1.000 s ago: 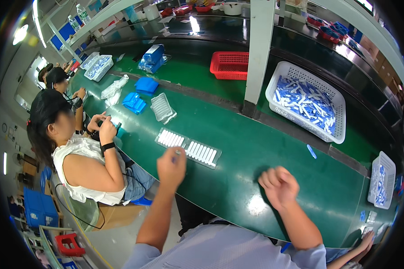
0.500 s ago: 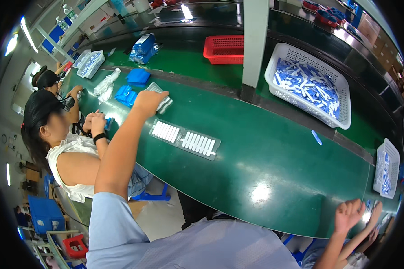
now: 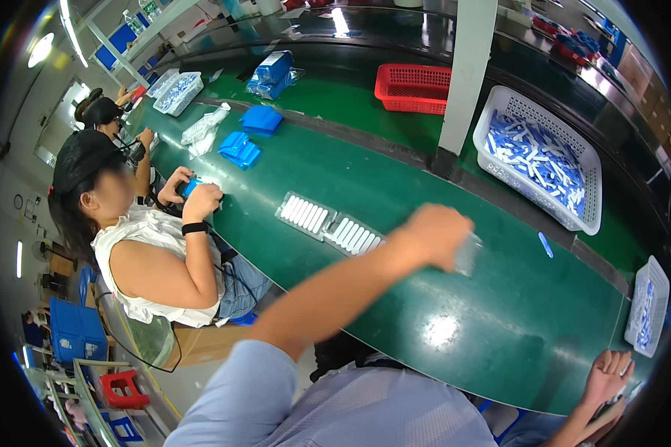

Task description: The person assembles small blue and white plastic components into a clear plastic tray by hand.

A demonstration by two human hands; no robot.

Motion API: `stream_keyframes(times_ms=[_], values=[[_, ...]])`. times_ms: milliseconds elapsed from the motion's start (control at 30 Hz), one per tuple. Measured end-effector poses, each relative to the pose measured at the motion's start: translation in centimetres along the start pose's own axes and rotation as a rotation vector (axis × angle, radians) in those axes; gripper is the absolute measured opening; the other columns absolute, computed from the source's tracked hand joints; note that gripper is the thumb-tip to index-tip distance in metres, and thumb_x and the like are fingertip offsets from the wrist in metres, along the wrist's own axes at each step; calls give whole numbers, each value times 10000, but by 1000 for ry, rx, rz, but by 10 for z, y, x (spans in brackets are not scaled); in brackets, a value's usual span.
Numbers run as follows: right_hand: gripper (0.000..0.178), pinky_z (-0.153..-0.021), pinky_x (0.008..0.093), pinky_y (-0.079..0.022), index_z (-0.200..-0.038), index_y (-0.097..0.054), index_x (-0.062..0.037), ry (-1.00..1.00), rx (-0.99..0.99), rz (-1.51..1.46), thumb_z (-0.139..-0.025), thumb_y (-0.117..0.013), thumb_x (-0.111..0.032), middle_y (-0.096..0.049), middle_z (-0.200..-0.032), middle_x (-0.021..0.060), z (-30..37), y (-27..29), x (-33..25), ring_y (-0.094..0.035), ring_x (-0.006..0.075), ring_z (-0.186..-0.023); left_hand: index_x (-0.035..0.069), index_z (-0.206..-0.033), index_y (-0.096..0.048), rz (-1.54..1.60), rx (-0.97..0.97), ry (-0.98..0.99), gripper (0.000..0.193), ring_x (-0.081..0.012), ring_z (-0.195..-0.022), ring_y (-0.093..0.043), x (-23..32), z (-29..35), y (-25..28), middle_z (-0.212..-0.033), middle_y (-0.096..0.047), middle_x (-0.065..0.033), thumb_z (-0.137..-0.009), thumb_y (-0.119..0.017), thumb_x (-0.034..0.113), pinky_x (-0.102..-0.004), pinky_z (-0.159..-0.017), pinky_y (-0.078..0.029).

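Observation:
My left hand (image 3: 438, 235), at the end of the light blue sleeve, reaches across the middle of the green table. Its fingers are closed on a clear plastic tray (image 3: 467, 255), smeared by motion and partly covered by the hand. Left of it lie two more clear trays, the left tray (image 3: 304, 214) and the right tray (image 3: 353, 234), each holding a row of white sticks. My forearm covers the end of the right tray. My right hand (image 3: 608, 376) is raised at the table's lower right edge, fingers curled in, with nothing visible in them.
A white basket (image 3: 598, 195) of blue and white sticks stands far right, beside a pillar (image 3: 466, 82) and a red basket (image 3: 412, 68). One blue stick (image 3: 546, 244) lies below it. A smaller basket (image 3: 637, 344) stands at right. Co-workers sit on both sides; blue packs (image 3: 239, 150) lie at left.
My left hand has swung right from beside the blue packs, past the two trays on the table, carrying the tray. The view has shifted left. My right hand stays raised at the edge.

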State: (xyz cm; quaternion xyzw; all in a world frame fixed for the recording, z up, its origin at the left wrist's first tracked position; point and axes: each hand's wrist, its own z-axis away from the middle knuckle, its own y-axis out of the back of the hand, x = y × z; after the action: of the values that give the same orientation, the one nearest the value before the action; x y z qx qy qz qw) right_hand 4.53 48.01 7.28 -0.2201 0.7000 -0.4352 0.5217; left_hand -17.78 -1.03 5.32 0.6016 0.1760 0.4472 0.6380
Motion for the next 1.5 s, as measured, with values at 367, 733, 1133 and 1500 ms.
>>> stream_keyframes(times_ms=[367, 733, 1133, 1500], values=[[328, -563, 307, -244, -725, -370, -158, -46, 39, 24, -1027, -480, -224, -261, -609, -43, 31, 22, -12, -214, 119, -512, -35, -1230, -605, 127, -40, -311, 609, -353, -796, -726, 127, 24, -59, -839, -717, -178, -720, -810, 229, -453, -657, -570], [397, -889, 416, -431, -1016, -632, -70, 83, -547, 1696, -733, -851, -242, -637, -1037, 96, 56, -68, 135, -593, 302, -964, 168, -1386, -595, 117, 37, -32, 826, -337, -863, -697, 53, 56, -48, -899, -725, -140, -668, -889, 452, -426, -759, -533], [139, -612, 383, -518, -893, -750, -76, -308, -697, 1427, -879, -755, -215, -681, -789, 93, 149, -45, 135, -646, 271, -672, 131, -1300, -676, 312, 323, -37, 722, -185, -519, -552, 76, 102, -73, -617, -551, -36, -676, -918, 400, -305, -525, -447], [171, -724, 334, -518, -1102, -693, -42, -799, -597, 1256, -950, -673, -116, -671, -884, 74, 162, 21, 188, -610, 185, -773, 41, -1086, -730, 380, 651, -123, 532, -125, -429, -399, 64, 130, -122, -527, -408, 0, -657, -950, 265, -259, -441, -324]])
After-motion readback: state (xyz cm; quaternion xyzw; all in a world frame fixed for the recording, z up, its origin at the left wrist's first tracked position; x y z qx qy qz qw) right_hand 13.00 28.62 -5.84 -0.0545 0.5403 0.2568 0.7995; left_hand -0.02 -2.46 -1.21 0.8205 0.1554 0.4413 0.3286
